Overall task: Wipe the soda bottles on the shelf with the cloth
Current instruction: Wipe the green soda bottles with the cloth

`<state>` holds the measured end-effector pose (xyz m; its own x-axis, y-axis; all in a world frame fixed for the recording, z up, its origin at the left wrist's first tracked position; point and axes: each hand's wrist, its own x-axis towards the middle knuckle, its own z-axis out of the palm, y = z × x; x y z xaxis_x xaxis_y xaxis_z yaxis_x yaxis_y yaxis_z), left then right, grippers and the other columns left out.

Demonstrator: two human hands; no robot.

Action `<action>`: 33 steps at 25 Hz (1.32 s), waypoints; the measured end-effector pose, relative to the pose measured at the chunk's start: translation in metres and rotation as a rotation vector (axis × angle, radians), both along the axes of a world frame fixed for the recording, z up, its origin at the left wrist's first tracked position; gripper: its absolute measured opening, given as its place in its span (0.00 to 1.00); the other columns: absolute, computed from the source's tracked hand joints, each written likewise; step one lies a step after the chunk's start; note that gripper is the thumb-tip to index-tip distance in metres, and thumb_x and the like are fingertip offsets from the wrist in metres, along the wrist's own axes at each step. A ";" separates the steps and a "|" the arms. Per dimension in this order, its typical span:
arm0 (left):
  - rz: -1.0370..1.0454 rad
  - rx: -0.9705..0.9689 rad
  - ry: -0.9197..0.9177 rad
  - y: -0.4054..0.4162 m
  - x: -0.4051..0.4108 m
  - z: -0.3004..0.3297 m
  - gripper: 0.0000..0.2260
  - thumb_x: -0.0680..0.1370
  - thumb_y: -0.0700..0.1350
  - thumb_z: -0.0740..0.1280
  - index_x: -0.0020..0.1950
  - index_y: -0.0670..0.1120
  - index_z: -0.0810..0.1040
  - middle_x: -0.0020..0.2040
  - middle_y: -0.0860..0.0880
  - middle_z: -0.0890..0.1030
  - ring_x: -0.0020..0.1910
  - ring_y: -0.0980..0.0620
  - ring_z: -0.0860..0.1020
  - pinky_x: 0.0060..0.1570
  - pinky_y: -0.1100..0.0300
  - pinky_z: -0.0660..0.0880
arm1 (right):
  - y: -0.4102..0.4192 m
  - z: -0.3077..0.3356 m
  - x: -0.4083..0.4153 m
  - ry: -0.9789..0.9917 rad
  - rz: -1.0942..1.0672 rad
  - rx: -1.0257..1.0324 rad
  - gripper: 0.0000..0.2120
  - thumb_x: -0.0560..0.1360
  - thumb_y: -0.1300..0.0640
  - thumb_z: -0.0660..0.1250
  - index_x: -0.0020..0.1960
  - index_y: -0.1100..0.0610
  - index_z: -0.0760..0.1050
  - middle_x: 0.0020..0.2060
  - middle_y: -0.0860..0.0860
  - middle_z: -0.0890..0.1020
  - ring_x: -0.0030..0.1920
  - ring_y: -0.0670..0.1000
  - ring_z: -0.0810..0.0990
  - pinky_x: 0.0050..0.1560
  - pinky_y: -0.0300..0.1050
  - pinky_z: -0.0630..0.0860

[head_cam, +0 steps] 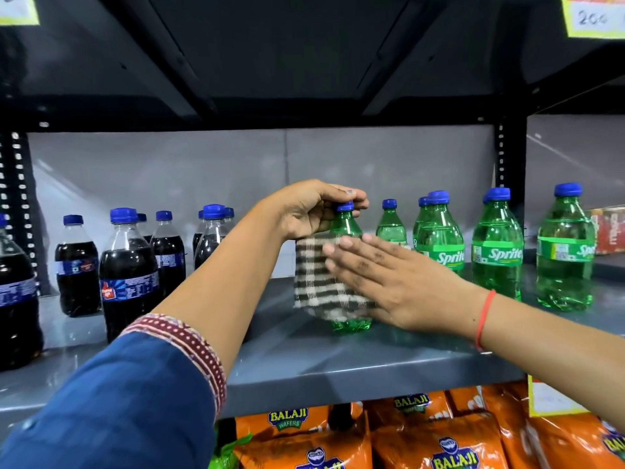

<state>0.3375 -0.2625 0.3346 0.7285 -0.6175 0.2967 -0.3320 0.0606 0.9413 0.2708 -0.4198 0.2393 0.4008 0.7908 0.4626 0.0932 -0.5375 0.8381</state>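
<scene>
Left fingers (pixel 341 198) pinched on the cap of the green bottle (pixel 345 223), likely steadying it. Right hand (pixel 389 282) flat, fingers (pixel 345 252) extended, pressing the striped cloth (pixel 318 275) onto the bottle's body, not gripping. Bottle upright mid-shelf (pixel 338 363); cola bottles (pixel 126 265) left, Sprite bottles (pixel 497 245) right, apparently still to wipe.

Glossy clear green plastic on the bottle (pixel 348 324), wrapped in soft woven striped cloth (pixel 316 279). Smooth grey painted metal for the shelf (pixel 338 363). Shiny orange foil on the wafer packets (pixel 436 441) below.
</scene>
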 end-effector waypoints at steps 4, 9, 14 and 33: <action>0.006 0.002 0.002 0.000 0.000 0.000 0.07 0.73 0.37 0.62 0.46 0.40 0.80 0.41 0.47 0.84 0.46 0.52 0.81 0.52 0.62 0.76 | -0.004 -0.002 0.002 -0.011 0.001 -0.157 0.29 0.76 0.46 0.48 0.71 0.60 0.53 0.70 0.54 0.57 0.71 0.54 0.55 0.71 0.53 0.44; 0.012 -0.005 -0.002 0.002 -0.001 0.000 0.08 0.73 0.36 0.62 0.46 0.40 0.80 0.45 0.46 0.83 0.48 0.51 0.80 0.52 0.62 0.76 | 0.001 -0.007 0.003 0.007 0.033 -0.144 0.29 0.75 0.47 0.50 0.72 0.61 0.55 0.71 0.54 0.57 0.71 0.54 0.54 0.71 0.52 0.45; -0.002 0.018 0.009 0.001 -0.001 -0.001 0.08 0.74 0.37 0.61 0.47 0.40 0.80 0.45 0.46 0.83 0.48 0.52 0.80 0.52 0.62 0.76 | -0.004 0.011 0.003 -0.029 0.031 -0.025 0.29 0.76 0.46 0.48 0.72 0.60 0.53 0.71 0.55 0.56 0.71 0.57 0.53 0.71 0.50 0.42; 0.034 0.036 -0.012 0.003 -0.004 0.000 0.07 0.73 0.37 0.63 0.46 0.41 0.80 0.39 0.48 0.85 0.44 0.53 0.81 0.51 0.62 0.77 | -0.005 -0.016 -0.004 0.068 0.125 -0.138 0.24 0.73 0.52 0.56 0.67 0.58 0.66 0.67 0.52 0.71 0.67 0.54 0.68 0.68 0.52 0.63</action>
